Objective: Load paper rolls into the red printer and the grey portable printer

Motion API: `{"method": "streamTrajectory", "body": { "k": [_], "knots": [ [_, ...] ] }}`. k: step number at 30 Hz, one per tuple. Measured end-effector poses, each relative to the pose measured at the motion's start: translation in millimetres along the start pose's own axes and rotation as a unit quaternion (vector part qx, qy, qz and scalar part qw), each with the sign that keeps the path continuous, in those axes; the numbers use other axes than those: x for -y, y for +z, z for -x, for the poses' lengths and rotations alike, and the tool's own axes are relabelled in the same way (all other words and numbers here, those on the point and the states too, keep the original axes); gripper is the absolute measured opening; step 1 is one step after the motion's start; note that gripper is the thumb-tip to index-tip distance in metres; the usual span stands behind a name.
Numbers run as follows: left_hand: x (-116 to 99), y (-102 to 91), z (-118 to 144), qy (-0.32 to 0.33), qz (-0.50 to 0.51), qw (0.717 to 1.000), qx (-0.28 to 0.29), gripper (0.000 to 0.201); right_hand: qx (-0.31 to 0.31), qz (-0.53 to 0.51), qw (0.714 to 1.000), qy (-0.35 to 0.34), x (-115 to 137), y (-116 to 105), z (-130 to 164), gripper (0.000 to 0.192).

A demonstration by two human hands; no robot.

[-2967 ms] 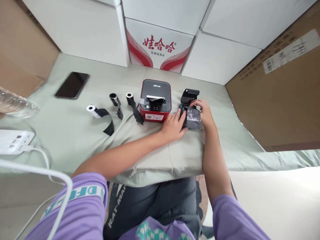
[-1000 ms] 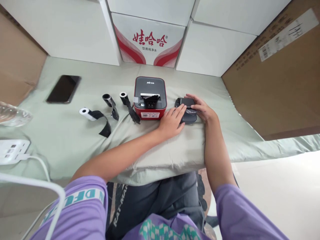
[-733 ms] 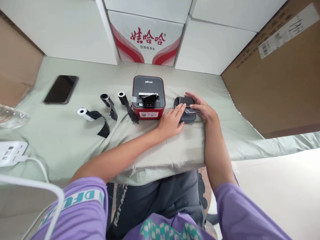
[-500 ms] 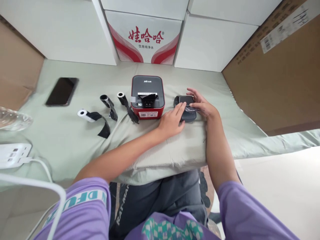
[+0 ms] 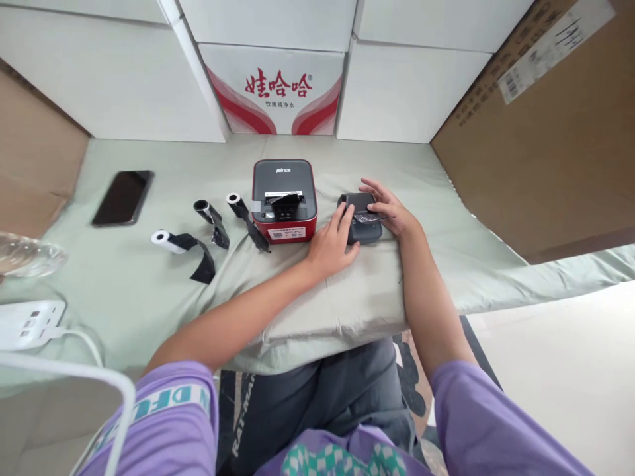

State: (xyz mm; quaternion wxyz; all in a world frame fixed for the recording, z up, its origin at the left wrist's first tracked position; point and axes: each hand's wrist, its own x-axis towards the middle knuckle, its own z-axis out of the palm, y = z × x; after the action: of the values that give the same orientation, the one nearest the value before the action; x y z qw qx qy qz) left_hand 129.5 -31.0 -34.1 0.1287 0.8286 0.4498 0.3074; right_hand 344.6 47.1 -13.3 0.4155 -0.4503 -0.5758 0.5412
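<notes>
Under the fingers of both hands, left hand (image 5: 331,243) and right hand (image 5: 389,210), the small black printer (image 5: 361,221), its lid open three seconds earlier, was pressed shut; fingers lay spread, clamped on nothing.

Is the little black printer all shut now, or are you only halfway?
Looks done: the small black printer has its lid down. In hand: left hand and right hand press on it. Left: three rolls lie loose beside the red printer.

Single head-worn view, looking forward and steeply down over the bench (image 5: 149,291); own arms and lap close below, stacked boxes (image 5: 124,73) behind.
</notes>
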Motion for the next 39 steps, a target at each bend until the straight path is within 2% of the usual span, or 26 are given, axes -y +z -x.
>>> {"method": "streamTrajectory", "body": {
  "k": [3, 5, 7, 8, 10, 13, 14, 16, 18, 20, 23, 26, 28, 31, 34, 39],
  "knots": [
    [2.5, 5.2, 3.7, -0.003, -0.008, 1.000, -0.007, 0.083, -0.034, -0.031, 0.999, -0.004, -2.0, 1.8, -4.1, 0.058],
    [0.4, 6.1, 4.4, 0.023, -0.012, 0.999, -0.027, 0.079, -0.061, -0.048, 0.997, -0.014, -4.3, 3.1, -8.2, 0.052],
    [-6.9, -3.6, -0.7, 0.062, -0.016, 0.997, -0.044, 0.068, -0.083, -0.060, 0.995, -0.019, -6.9, 3.9, -12.3, 0.049],
    [-11.9, -15.0, -6.1, 0.078, -0.017, 0.996, -0.045, 0.061, -0.091, -0.063, 0.994, -0.019, -8.1, 4.0, -14.2, 0.048],
    [-21.4, -53.3, -22.0, 0.092, -0.020, 0.995, -0.021, 0.048, -0.101, -0.067, 0.992, -0.020, -10.4, 3.1, -17.3, 0.047],
    [-18.8, -138.4, -48.4, 0.038, -0.021, 0.997, 0.058, 0.042, -0.098, -0.065, 0.993, -0.020, -12.4, 0.1, -20.0, 0.047],
    [-10.2, -167.2, -54.8, 0.000, -0.018, 0.997, 0.079, 0.043, -0.095, -0.064, 0.993, -0.019, -12.5, -1.0, -20.5, 0.047],
    [18.7, -214.1, -60.8, -0.073, -0.004, 0.994, 0.080, 0.050, -0.093, -0.063, 0.994, -0.015, -11.9, -2.6, -21.0, 0.049],
    [55.7, -239.9, -58.7, -0.180, 0.000, 0.979, 0.098, 0.064, -0.097, -0.067, 0.993, -0.011, -10.4, -3.2, -21.3, 0.049],
    [88.3, -246.1, -52.7, -0.288, -0.006, 0.939, 0.189, 0.079, -0.099, -0.074, 0.992, -0.009, -8.8, -2.9, -21.3, 0.049],
    [109.5, -237.9, -45.9, -0.323, 0.015, 0.911, 0.257, 0.103, -0.105, -0.078, 0.991, -0.012, -7.5, -1.4, -21.1, 0.047],
    [103.2, -230.9, -46.1, -0.316, 0.024, 0.909, 0.269, 0.127, -0.118, -0.083, 0.990, -0.012, -8.7, 0.1, -21.4, 0.044],
    [96.7, -229.5, -48.0, -0.316, 0.025, 0.909, 0.272, 0.134, -0.126, -0.090, 0.988, -0.011, -10.7, 0.6, -22.3, 0.041],
    [95.7, -228.0, -48.3, -0.304, 0.047, 0.909, 0.282, 0.132, -0.130, -0.094, 0.987, -0.017, -14.3, 0.1, -24.3, 0.039],
    [103.9, -224.0, -43.7, -0.289, 0.103, 0.907, 0.288, 0.128, -0.131, -0.089, 0.987, -0.024, -17.0, -1.3, -25.8, 0.037],
    [120.8, -217.0, -35.9, -0.325, 0.168, 0.893, 0.262, 0.137, -0.146, -0.088, 0.985, -0.025, -20.2, -2.2, -27.0, 0.034]
  ]
}}
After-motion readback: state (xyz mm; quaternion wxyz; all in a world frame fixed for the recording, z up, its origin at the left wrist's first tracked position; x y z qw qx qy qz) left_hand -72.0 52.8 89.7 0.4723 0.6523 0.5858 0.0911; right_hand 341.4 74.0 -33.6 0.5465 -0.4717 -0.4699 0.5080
